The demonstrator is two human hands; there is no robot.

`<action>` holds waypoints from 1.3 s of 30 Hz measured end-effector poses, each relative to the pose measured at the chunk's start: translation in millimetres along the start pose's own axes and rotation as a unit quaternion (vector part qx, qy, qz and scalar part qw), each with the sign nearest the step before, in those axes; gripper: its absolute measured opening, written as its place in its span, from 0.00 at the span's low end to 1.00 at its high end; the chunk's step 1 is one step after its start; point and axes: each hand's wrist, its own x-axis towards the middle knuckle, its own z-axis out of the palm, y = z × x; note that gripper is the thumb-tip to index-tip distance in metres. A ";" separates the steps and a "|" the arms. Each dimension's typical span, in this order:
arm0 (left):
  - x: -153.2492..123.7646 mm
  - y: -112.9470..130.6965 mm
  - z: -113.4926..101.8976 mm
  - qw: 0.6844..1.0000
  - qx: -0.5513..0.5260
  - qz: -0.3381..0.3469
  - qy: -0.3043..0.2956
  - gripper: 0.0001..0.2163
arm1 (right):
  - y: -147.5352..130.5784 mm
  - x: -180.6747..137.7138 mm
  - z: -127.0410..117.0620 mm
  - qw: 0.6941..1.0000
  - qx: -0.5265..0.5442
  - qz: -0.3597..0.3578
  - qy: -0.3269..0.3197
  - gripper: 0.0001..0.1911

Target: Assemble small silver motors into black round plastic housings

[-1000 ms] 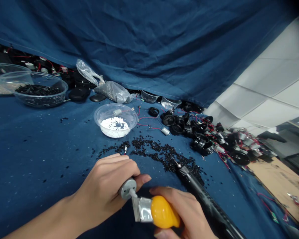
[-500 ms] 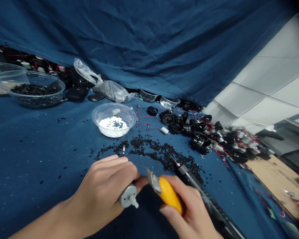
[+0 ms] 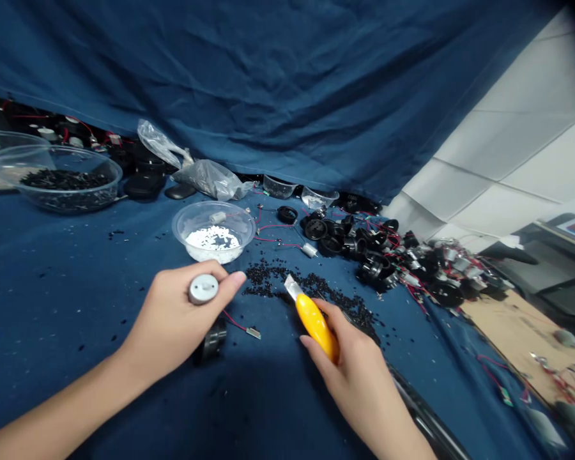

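The small DC motor (image 3: 204, 289) lies in the left hand (image 3: 182, 313), its round silver end cap facing up; the motor's body is hidden by the hand, which is closed around it with the fingers (image 3: 220, 285) curled and pointing right. The right hand (image 3: 349, 338) grips a utility knife (image 3: 315, 322) with a yellow handle; the hand is closed around the handle, and the silver blade (image 3: 291, 287) points forward and left, toward the left hand's fingertips. The hands are near each other but not touching.

Just below the left hand, a black cylindrical motor housing (image 3: 214, 340) lies on the blue cloth (image 3: 76, 332), with a red wire (image 3: 234, 322) running right to a small connector (image 3: 253, 333). Black plastic granules (image 3: 306, 294) are scattered just ahead of the blade; a clear bowl of white granules (image 3: 213, 233) stands ahead of the left hand. Farther ahead and left is a glass bowl of black granules (image 3: 62, 185); a clear plastic bag (image 3: 211, 180) lies ahead of both hands. Ahead and right of the right hand lies a heap of black motor housings (image 3: 364, 249) with red wires; a long black rod (image 3: 426, 415) lies below the right hand.
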 end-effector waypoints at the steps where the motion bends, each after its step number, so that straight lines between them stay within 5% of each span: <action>1: 2.8 -1.6 -1.3 1.000 -0.005 -0.008 0.008 0.14 | 1.2 -0.6 2.2 1.000 -0.015 -0.007 -0.009 0.21; 5: 8.1 -3.7 -5.2 1.000 -0.027 -0.013 0.007 0.10 | -3.4 -2.3 5.4 0.997 -0.035 -0.060 0.020 0.18; 9: 1.5 1.5 -5.4 1.000 -0.020 0.014 -0.016 0.05 | -28.3 2.2 -3.8 0.983 0.070 -0.140 0.094 0.13; 17: -16.2 6.6 -0.4 0.980 0.006 0.136 -0.144 0.07 | -65.0 8.8 11.7 0.921 0.258 -0.270 0.110 0.17; 23: -29.0 12.9 9.2 0.970 0.092 0.123 -0.187 0.24 | -71.3 -3.7 37.7 0.910 0.349 -0.173 0.145 0.15; 27: -25.6 11.8 5.8 0.958 0.119 0.127 -0.227 0.30 | -72.1 0.5 30.0 0.908 0.410 -0.061 0.062 0.08; 29: -17.9 8.8 -1.2 0.946 0.141 0.147 -0.253 0.31 | -68.1 7.1 23.8 0.864 0.501 0.044 0.010 0.08; 33: -0.9 4.7 -19.5 0.942 0.155 0.207 -0.212 0.30 | -53.4 20.9 13.1 0.696 0.685 0.211 -0.046 0.15; 36: 6.2 6.0 -29.1 0.950 0.149 0.213 -0.171 0.23 | -44.2 25.4 6.8 0.585 0.769 0.253 -0.044 0.16; 39: 6.5 7.0 -31.2 0.949 0.168 0.170 -0.204 0.22 | -40.6 25.0 1.4 0.528 0.815 0.233 -0.054 0.15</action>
